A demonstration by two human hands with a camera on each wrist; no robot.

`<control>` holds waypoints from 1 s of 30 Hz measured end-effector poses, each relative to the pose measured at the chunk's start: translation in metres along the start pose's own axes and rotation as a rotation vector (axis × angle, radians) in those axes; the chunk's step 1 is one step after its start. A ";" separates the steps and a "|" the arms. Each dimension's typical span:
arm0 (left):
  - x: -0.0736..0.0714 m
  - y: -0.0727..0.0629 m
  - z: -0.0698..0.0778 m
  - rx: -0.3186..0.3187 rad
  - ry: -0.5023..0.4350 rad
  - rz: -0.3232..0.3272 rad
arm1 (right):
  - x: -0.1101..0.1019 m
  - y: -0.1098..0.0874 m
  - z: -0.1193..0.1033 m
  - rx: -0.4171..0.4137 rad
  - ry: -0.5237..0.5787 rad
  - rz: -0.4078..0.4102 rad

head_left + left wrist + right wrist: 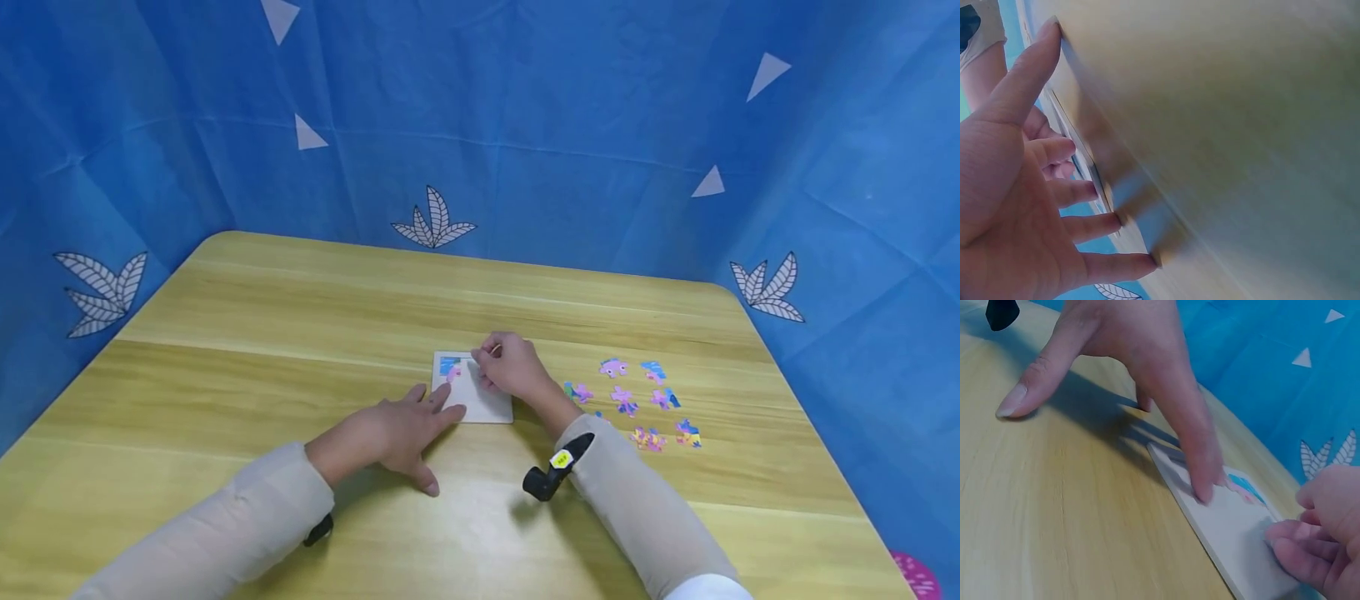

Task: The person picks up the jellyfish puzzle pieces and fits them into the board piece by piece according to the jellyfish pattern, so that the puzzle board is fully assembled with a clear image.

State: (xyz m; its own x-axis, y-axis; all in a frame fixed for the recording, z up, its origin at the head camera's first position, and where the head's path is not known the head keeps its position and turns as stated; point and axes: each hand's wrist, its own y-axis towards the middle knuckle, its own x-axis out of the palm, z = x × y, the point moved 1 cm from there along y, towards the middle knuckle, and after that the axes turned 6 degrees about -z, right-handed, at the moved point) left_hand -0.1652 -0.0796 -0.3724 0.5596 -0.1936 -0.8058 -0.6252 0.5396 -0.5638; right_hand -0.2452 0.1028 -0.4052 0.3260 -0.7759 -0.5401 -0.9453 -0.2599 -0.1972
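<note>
A white puzzle tray lies flat on the table, with blue and pink puzzle pieces in its upper left corner. My left hand is spread beside the tray, its index finger touching the board near these pieces and its thumb resting on the table. Over the tray's far right part is my right hand, fingers curled and fingertips close together near the far edge. In the right wrist view the curled right fingers hover at the board; whether a piece is between them is hidden.
Several loose puzzle pieces lie spread to the right of the tray, some partly behind the right forearm. The wooden table has rounded far corners, and a blue patterned curtain hangs behind it. Each wrist wears a small black camera.
</note>
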 end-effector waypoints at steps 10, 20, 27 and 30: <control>-0.001 -0.003 -0.002 0.008 -0.016 0.020 | -0.058 -0.018 0.029 0.030 -0.032 0.023; 0.000 -0.003 -0.003 0.015 -0.011 0.017 | -0.111 -0.044 0.059 0.122 -0.289 0.080; 0.000 -0.001 -0.004 0.016 -0.022 0.016 | -0.130 -0.056 0.071 0.218 -0.364 0.087; -0.001 -0.001 -0.003 0.021 -0.031 0.018 | -0.132 -0.058 0.077 0.239 -0.381 0.098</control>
State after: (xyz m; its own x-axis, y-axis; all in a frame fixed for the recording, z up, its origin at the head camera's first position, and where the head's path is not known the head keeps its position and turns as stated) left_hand -0.1671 -0.0825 -0.3721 0.5647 -0.1584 -0.8100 -0.6244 0.5597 -0.5448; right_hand -0.2327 0.2648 -0.3857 0.2593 -0.5115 -0.8193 -0.9570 -0.0217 -0.2893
